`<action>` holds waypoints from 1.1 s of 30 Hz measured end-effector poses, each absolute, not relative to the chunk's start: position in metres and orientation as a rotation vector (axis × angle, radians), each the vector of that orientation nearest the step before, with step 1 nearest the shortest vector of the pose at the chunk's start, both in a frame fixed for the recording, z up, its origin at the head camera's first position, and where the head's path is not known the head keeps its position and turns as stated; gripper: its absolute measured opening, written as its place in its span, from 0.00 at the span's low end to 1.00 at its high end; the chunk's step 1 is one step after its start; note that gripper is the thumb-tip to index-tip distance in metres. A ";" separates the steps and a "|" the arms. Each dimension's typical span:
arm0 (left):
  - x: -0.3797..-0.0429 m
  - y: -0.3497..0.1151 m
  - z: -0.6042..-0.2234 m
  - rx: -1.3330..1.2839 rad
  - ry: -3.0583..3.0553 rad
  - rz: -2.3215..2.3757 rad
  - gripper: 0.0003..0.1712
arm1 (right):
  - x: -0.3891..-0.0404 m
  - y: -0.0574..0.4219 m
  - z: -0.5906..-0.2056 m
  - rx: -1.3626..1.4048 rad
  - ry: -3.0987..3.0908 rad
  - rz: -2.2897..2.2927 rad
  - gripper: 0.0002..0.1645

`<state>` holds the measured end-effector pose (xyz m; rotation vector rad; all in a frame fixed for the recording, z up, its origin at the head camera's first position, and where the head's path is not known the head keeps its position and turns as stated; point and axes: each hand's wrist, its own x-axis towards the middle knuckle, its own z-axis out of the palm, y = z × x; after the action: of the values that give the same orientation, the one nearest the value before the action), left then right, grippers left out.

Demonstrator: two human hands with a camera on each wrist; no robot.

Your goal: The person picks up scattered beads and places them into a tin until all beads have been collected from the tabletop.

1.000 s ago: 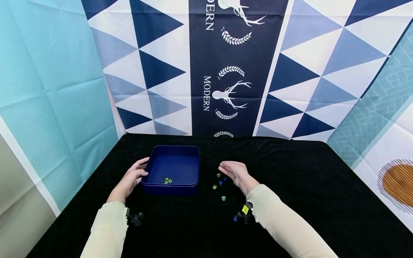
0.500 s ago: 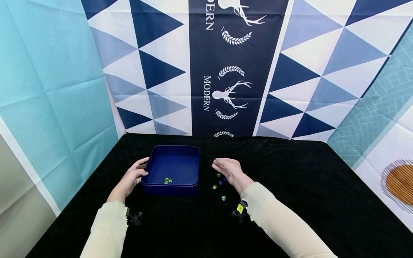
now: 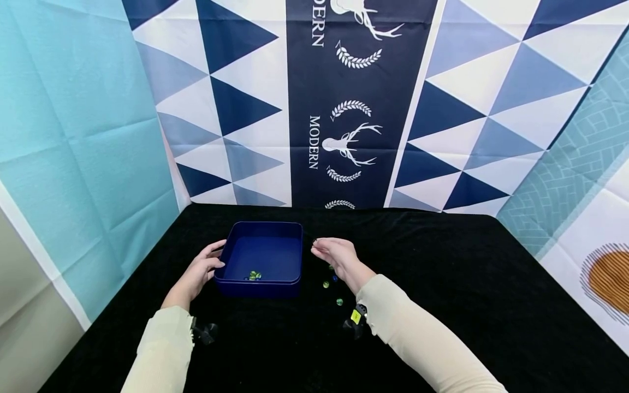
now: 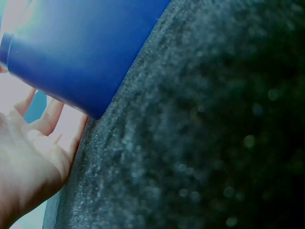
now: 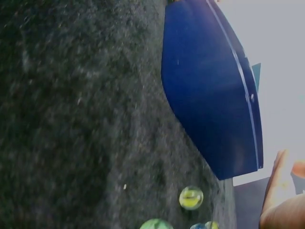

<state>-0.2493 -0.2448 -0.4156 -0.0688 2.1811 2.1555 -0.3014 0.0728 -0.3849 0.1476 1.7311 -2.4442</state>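
Note:
In the head view, a dark blue square box [image 3: 258, 289] stands on the black cloth with several green and blue marbles [image 3: 254, 275] inside, near its front wall. My left hand [image 3: 197, 274] rests against the box's left side, thumb by the rim; in the left wrist view its fingers [image 4: 50, 117] lie spread along the outer wall. Just right of the box, my right hand [image 3: 338, 258] is raised, pinching a small dark marble [image 3: 315, 240] at its fingertips. Under that hand lie loose marbles, among them a yellow-green one [image 3: 326, 284] and a green one [image 3: 339, 302].
Black cloth [image 3: 417, 262] covers the table. Patterned curtains [image 3: 245, 109] stand behind it, and a turquoise curtain [image 3: 88, 136] hangs on the left. In the right wrist view a clear marble with a yellow core [image 5: 191, 198] lies near the box.
My right hand has moved left toward the box, carrying the small marble over the loose ones. The left hand and the box have stayed in place.

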 end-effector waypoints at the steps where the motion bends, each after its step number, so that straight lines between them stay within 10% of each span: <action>1: -0.249 -0.245 -0.416 -0.069 2.181 2.155 0.37 | -0.301 0.071 -0.384 0.144 1.733 -2.440 0.12; 33: -0.248 -0.245 -0.415 -0.055 2.189 2.150 0.37 | -0.293 0.024 -0.367 0.063 1.692 -2.382 0.13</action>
<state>-0.2484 -0.2453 -0.4146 -0.0552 2.1888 2.1502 -0.2933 0.0235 -0.3673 0.0626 1.6924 -2.3820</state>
